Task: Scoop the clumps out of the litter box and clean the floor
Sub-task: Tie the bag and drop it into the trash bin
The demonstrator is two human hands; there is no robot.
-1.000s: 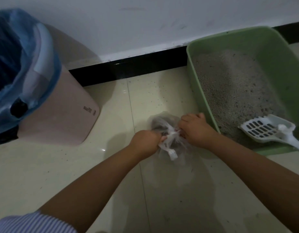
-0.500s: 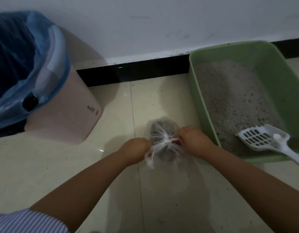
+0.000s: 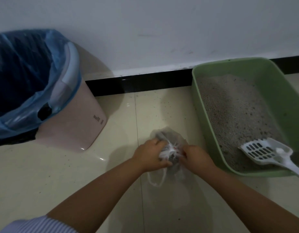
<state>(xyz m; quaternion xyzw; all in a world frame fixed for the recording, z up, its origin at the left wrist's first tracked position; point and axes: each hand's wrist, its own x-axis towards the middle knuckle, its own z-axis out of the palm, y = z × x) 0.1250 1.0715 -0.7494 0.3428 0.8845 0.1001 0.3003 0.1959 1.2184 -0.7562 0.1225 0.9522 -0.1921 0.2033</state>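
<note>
Both the left hand (image 3: 149, 156) and the right hand (image 3: 195, 156) grip the bag (image 3: 167, 134) of clumps on the floor (image 3: 61, 182), tying its neck. The litter box (image 3: 198, 91) sits at two o'clock, the bin (image 3: 88, 118) at ten. A loose knot could spill clumps.
</note>
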